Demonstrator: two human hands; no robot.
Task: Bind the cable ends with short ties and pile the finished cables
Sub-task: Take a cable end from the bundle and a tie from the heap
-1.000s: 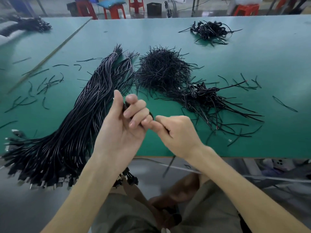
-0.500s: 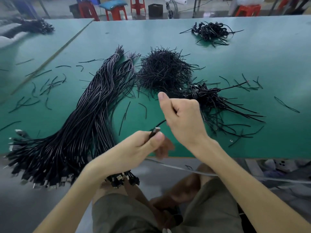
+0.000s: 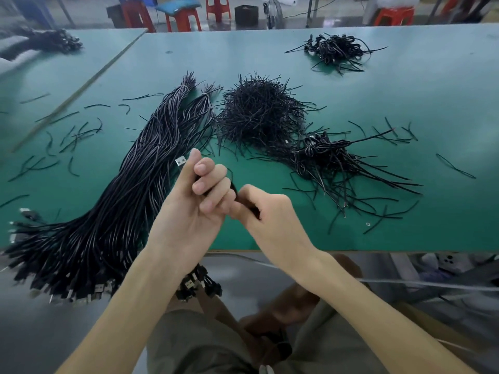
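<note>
We see the cable (image 3: 233,187) held in the air between the two hands, just above the near edge of the green table (image 3: 405,103). The left hand (image 3: 194,211) grips it with fingers curled tight round the black strand and thumb upright. The cable's silver plug (image 3: 180,161) sticks out beside that thumb. The right hand (image 3: 272,222) touches the left fingertips, its own fingers curled in and pinching the same cable, though we cannot tell whether a tie is in that pinch too.

To the left lies a long, thick bundle of loose cables (image 3: 127,195), its plug ends hanging over the table edge toward the lap. Beyond the hands sits a bristly heap of short ties (image 3: 259,114). Just right of it is a small pile of finished cables (image 3: 324,155), coiled and bound. A second such pile (image 3: 337,49) lies well apart at the far side. Stray ties (image 3: 73,133) are scattered over the left part of the table, and past the table's far edge stand red stools (image 3: 183,18).
</note>
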